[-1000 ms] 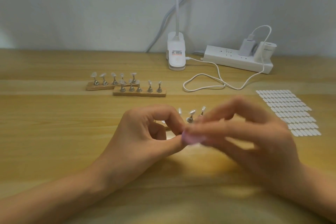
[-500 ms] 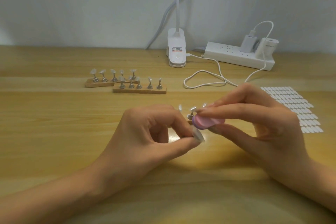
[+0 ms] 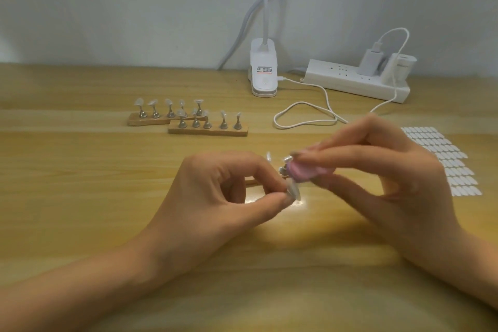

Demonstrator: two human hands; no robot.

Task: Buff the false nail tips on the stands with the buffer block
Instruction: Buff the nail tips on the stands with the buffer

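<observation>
Wood-grain table carries every item. My right hand pinches the pink buffer block between thumb and fingertips, curled along its long sides. My left hand pinches one clear false nail tip between thumb and forefinger, held just above the table in front of me. The block's near end sits just above that tip; I cannot confirm contact.

Two wooden stands, the rear stand and the front stand, lie well behind and overlap slightly. Each bears a row of tips on metal pegs. A third stand is mostly hidden behind my fingers; one peg shows.

Judgement: the block looks light and slightly yielding, safe to hold firmly by its sides with the working face left clear. The tip looks thin, glossy and springy, and is likely slippery. It is best held by its base edges, supported from beneath, and stroked lightly. Too much pressure could bend it or flick it out of the pinch.
</observation>
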